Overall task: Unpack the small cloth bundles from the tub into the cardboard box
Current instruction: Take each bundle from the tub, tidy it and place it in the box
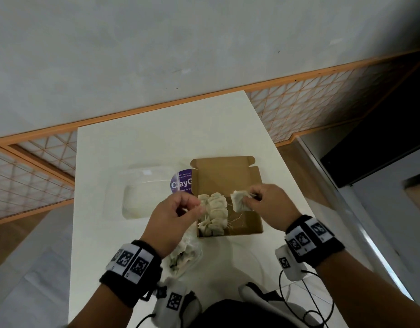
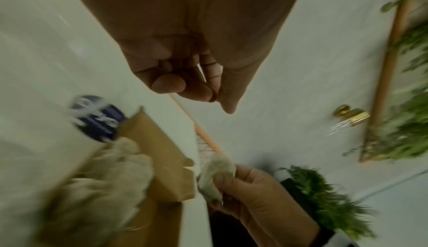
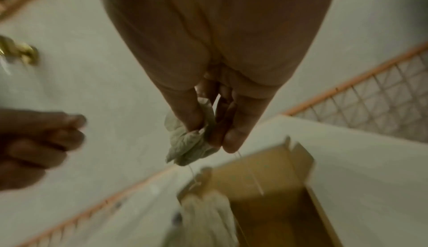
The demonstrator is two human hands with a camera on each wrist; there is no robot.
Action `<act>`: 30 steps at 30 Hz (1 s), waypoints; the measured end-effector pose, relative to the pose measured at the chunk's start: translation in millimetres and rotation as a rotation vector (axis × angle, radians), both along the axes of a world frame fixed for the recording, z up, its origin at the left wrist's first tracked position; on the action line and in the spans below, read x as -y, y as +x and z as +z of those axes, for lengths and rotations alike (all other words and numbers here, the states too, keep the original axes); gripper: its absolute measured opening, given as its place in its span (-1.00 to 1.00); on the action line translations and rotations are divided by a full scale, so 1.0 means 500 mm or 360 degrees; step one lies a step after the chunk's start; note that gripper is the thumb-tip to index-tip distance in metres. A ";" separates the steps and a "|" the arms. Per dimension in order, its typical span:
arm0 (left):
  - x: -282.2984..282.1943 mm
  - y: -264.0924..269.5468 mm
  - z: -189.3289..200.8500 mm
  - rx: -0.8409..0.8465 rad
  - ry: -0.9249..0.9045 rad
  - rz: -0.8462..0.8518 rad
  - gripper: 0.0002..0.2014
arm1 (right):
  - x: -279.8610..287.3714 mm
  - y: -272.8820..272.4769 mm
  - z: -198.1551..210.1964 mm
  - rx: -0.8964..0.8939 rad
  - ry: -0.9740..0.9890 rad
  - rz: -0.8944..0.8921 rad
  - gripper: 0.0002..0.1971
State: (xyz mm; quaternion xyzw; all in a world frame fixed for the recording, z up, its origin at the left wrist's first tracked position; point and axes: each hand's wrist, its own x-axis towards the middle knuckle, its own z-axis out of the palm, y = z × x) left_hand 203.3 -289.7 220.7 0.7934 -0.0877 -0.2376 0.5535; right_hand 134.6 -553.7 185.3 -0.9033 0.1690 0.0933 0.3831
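The open cardboard box sits mid-table. A row of small pale cloth bundles with strings lies along its left side. My right hand hovers over the box and pinches one more bundle between thumb and fingers; the right wrist view shows this bundle crumpled, strings dangling. My left hand hangs over the box's left edge, fingers curled, thumb and forefinger tips together, with nothing visible in them. The clear plastic tub stands left of the box.
A purple round label shows between tub and box. A crumpled clear plastic bag holding more bundles lies under my left wrist. The white table ends close to the right of the box, and an orange lattice rail runs behind.
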 end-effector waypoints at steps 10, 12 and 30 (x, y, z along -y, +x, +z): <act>-0.156 -0.054 -0.056 -0.0108 0.0491 0.0153 -0.89 | -0.024 0.092 -0.214 -0.0505 -0.0346 0.0069 -0.89; -0.171 -0.061 -0.056 -0.0125 0.0539 0.0170 -0.89 | -0.029 0.105 -0.226 -0.0495 -0.0307 0.0028 -0.88; -0.189 -0.065 -0.057 -0.0185 0.0523 0.0175 -0.81 | -0.048 0.086 -0.248 -0.0104 0.0160 -0.0553 -0.92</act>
